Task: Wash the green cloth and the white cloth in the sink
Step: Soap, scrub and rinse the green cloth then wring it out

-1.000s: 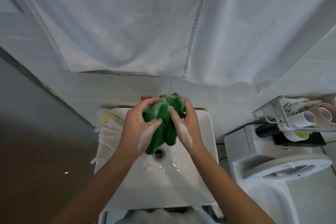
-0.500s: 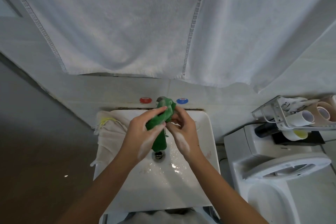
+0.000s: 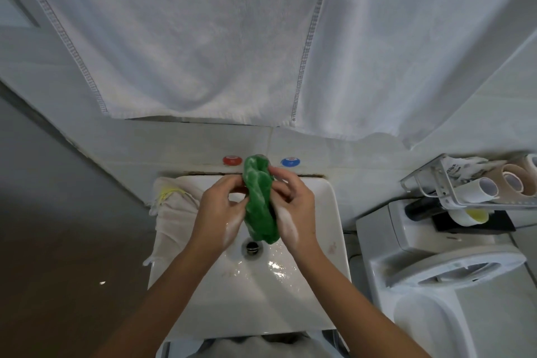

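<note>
A soapy green cloth point(image 3: 259, 203), bunched into an upright roll, is held over the drain point(image 3: 252, 246) of a white sink point(image 3: 328, 285), the left hand point(image 3: 221, 212) and the right hand point(image 3: 293, 206) pinching it from either side with curled fingers, though how much of its far face they cover is hidden. The white cloth point(image 3: 171, 209) lies draped over the sink's left rim, its lower edge trailing off the side. A large white towel point(image 3: 232, 38), cut off at the top, hangs on the tiled wall above red point(image 3: 232, 160) and blue point(image 3: 289, 162) tap knobs, beside a toilet point(image 3: 441, 276) and a wire rack point(image 3: 465, 183) of rolls that are hard to make out.
</note>
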